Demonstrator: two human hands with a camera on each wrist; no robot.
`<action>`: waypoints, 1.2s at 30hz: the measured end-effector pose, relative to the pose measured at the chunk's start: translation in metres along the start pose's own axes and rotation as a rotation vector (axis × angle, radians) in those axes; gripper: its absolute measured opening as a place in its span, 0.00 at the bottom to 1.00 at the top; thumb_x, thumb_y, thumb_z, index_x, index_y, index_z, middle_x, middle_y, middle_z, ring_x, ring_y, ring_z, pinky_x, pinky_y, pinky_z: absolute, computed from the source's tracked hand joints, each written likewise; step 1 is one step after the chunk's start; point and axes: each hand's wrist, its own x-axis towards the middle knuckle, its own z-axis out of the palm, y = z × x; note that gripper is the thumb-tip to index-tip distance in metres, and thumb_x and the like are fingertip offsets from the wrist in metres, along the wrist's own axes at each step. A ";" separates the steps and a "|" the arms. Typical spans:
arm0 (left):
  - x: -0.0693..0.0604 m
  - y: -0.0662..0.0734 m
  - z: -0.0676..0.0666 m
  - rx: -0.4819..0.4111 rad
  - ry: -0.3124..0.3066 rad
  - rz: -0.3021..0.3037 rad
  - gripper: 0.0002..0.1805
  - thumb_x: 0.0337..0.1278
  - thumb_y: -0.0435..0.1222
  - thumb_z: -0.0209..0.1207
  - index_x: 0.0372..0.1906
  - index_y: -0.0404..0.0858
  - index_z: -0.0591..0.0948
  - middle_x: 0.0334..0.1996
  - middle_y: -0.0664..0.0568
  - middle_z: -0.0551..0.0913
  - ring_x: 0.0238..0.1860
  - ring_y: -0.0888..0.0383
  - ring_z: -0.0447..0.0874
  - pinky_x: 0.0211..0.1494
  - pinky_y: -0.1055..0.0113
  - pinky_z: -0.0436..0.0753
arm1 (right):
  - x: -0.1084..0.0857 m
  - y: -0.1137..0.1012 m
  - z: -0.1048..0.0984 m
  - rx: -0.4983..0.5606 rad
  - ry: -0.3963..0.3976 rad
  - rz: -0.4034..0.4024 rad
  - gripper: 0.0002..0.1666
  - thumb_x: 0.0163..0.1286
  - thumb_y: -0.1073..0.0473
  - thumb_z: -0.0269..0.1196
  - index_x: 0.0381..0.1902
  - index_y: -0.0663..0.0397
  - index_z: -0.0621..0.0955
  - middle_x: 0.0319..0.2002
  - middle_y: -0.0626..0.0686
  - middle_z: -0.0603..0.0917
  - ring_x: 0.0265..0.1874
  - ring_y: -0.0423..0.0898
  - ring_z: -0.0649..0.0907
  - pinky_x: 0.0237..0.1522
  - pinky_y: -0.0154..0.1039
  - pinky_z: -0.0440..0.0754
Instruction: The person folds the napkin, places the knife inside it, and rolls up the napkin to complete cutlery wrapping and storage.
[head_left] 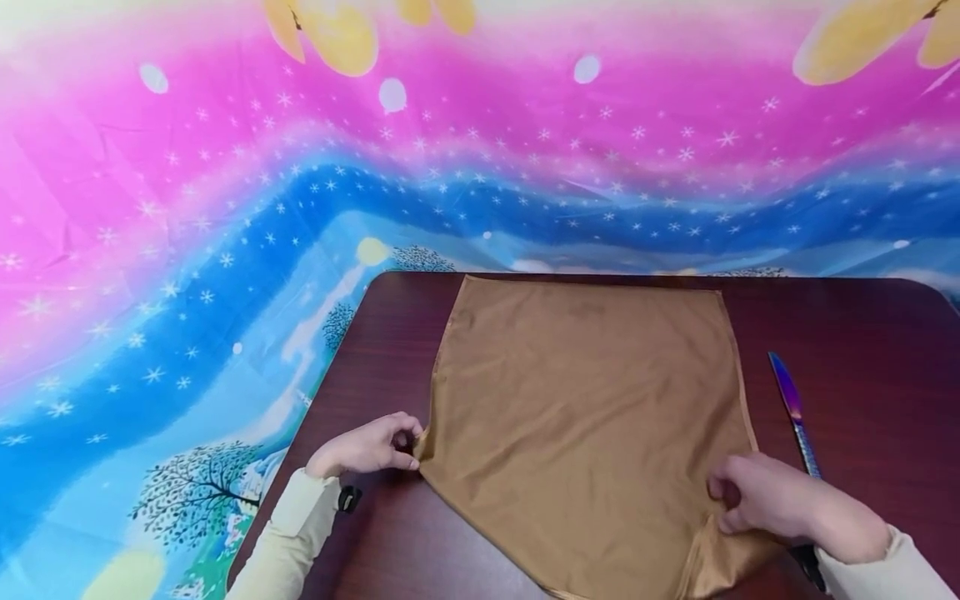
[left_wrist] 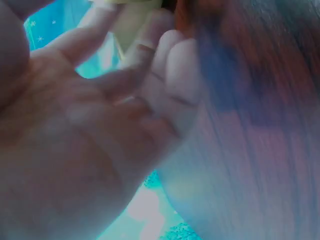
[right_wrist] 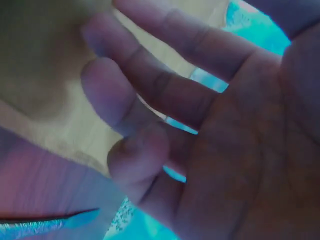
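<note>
A brown satiny cloth lies spread over the dark red-brown table, with a few soft wrinkles. At its left corner my left hand pinches the edge between thumb and fingers. My right hand is at the front right part of the cloth, pinching a raised fold; the flap below it is bunched and turned. In the left wrist view the left hand is blurred, with a bit of cloth at its fingertips. The right wrist view shows the right hand with curled fingers in front of the cloth; its pinch is hidden there.
A knife with an iridescent blade and patterned handle lies on the table to the right of the cloth, close to the right hand. Behind the table hangs a pink and blue printed backdrop.
</note>
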 end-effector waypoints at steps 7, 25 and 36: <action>0.006 0.009 0.002 0.110 0.095 0.053 0.05 0.61 0.39 0.61 0.33 0.47 0.76 0.29 0.61 0.78 0.32 0.64 0.73 0.39 0.72 0.71 | -0.003 -0.018 0.009 -0.100 -0.024 0.209 0.23 0.31 0.61 0.73 0.20 0.41 0.69 0.20 0.43 0.68 0.20 0.41 0.68 0.22 0.38 0.63; -0.016 0.017 -0.009 -0.074 -0.037 -0.147 0.18 0.63 0.43 0.60 0.49 0.33 0.76 0.23 0.55 0.80 0.25 0.63 0.78 0.33 0.70 0.77 | -0.057 0.011 0.001 0.432 -0.096 -0.354 0.18 0.41 0.78 0.63 0.22 0.49 0.79 0.27 0.37 0.74 0.28 0.25 0.68 0.24 0.26 0.64; -0.025 0.015 0.000 -0.445 -0.224 -0.027 0.44 0.65 0.32 0.57 0.76 0.52 0.43 0.32 0.49 0.74 0.25 0.59 0.80 0.31 0.53 0.85 | -0.053 0.014 0.004 0.254 -0.250 0.080 0.13 0.58 0.50 0.70 0.38 0.46 0.82 0.35 0.39 0.79 0.31 0.31 0.75 0.29 0.34 0.74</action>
